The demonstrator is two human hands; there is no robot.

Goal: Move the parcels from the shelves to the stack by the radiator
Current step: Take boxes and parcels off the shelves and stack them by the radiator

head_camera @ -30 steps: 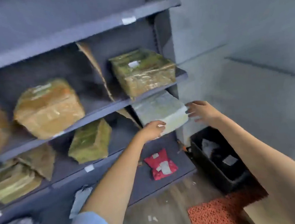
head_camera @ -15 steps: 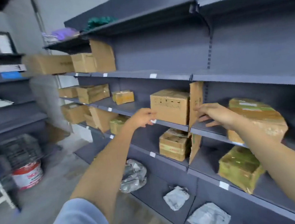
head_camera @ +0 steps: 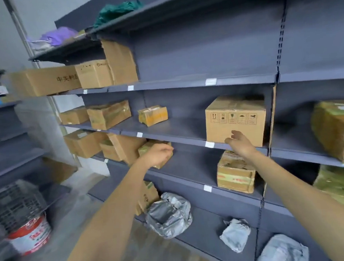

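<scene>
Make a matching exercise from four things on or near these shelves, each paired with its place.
1. box with handling symbols
2. silver bag
3. green cloth
4. red and white bucket

A. top shelf
B. floor, at the left
C. bottom shelf
D. middle shelf, by the right hand

Pairs: 1-D, 2-C, 3-A, 4-B

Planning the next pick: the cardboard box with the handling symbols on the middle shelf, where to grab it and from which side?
Take the box with both hands on its two side faces, coming from the front. It stands upright at the shelf edge; its left side is free, but the right sits close to the cardboard divider, so sliding it forward first probably helps.
</scene>
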